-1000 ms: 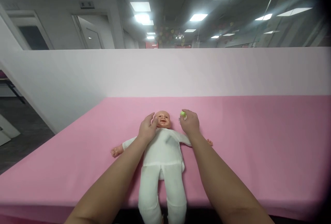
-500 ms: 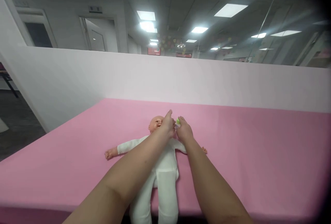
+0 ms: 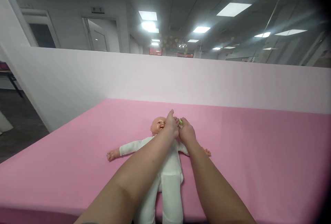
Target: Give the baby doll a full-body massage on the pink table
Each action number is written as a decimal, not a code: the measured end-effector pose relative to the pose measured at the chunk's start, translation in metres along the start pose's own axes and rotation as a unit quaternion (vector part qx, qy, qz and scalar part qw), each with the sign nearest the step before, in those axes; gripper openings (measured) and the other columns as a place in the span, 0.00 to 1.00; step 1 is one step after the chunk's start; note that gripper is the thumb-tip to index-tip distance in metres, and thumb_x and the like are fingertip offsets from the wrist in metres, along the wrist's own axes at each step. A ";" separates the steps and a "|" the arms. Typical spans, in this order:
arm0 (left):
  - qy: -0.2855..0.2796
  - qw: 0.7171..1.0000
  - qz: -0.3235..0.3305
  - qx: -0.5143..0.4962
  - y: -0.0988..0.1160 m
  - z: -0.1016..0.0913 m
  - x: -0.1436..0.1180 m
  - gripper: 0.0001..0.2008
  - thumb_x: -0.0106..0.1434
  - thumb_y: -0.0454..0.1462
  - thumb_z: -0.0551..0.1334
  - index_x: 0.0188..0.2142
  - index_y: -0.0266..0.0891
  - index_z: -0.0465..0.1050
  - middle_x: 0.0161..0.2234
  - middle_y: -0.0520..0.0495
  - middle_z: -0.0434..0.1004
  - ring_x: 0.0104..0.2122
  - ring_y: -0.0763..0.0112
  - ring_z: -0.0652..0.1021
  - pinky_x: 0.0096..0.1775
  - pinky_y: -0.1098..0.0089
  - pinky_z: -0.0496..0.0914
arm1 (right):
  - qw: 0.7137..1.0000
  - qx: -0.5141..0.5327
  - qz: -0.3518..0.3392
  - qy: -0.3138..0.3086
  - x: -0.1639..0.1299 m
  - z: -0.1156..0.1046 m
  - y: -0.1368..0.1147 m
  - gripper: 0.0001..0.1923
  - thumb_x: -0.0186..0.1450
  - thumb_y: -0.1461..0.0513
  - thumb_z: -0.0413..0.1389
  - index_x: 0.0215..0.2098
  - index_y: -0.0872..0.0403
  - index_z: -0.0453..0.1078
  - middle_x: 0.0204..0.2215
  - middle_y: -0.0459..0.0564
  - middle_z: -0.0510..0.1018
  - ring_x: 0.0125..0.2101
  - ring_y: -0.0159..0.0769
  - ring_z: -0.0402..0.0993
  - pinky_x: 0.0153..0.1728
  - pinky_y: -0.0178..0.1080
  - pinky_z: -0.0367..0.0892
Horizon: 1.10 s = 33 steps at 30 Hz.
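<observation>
- Table [image 3: 245, 155] covered in pink, filling the lower half of the view; its far edge meets a low pale wall [image 3: 181, 79] that runs the full width, and its left edge slants away toward the far left corner.
- Past the wall, a dim office ceiling with lit panel lights [image 3: 234, 9] and a doorway [image 3: 99, 34] at the far left.
- A baby doll [image 3: 165, 162] in a white one-piece suit lies on its back near the middle of the table, closer to the near edge than the far one. Its head points to the far edge, its legs run down to the near edge, and its arms are spread out to the sides, with one bare doll hand [image 3: 111, 155] toward the left edge.
- The person's two bare forearms reach in from the near edge and cross over the doll's body.
- The left hand [image 3: 171, 126] sits just beside the doll's head, on the side nearer the right edge, fingers curled and meeting the other hand; whether it grips anything cannot be told.
- The right hand [image 3: 186, 133] is touching the left hand, its fingers pinched closed around a small green object.
- The small green object [image 3: 181, 123] shows only as a spot of colour between the two hands, just beside the doll's head; its shape is too small to make out.
</observation>
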State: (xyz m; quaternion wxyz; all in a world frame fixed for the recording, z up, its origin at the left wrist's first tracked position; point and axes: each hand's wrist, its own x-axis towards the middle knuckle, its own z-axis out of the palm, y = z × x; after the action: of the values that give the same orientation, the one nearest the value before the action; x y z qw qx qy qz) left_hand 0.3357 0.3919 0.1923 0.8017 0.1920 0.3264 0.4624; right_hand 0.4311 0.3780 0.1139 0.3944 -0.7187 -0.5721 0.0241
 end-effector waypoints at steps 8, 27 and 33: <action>-0.093 0.993 0.056 -0.040 0.054 -0.060 -0.053 0.28 0.67 0.52 0.57 0.56 0.31 0.71 0.60 0.30 0.72 0.61 0.53 0.74 0.56 0.63 0.72 | 0.999 -0.036 -0.021 0.004 -0.008 0.001 -0.005 0.32 0.67 0.67 0.46 0.69 0.63 0.59 0.69 0.57 0.62 0.67 0.44 0.59 0.66 0.42 0.57; -0.184 0.972 -0.031 -0.145 0.040 -0.115 -0.044 0.28 0.70 0.54 0.54 0.56 0.35 0.73 0.51 0.30 0.80 0.54 0.49 0.79 0.53 0.51 0.73 | 0.913 0.012 -0.391 -0.112 -0.090 0.005 -0.108 0.39 0.72 0.50 0.52 0.75 0.53 0.44 0.72 0.55 0.52 0.71 0.54 0.49 0.69 0.60 0.52; -0.168 0.967 0.048 -0.186 0.064 -0.130 -0.042 0.30 0.72 0.52 0.50 0.57 0.27 0.70 0.54 0.25 0.77 0.51 0.51 0.81 0.51 0.54 0.75 | 0.920 -0.065 -0.364 -0.134 -0.076 -0.005 -0.095 0.36 0.72 0.47 0.53 0.73 0.50 0.53 0.71 0.53 0.55 0.72 0.57 0.41 0.69 0.69 0.33</action>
State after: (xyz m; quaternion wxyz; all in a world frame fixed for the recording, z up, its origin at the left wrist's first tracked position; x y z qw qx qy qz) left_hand 0.1903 0.3878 0.1535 0.8433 0.1304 0.0858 0.5142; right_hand 0.3310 0.3143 0.1419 0.2481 -0.4752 -0.8419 -0.0619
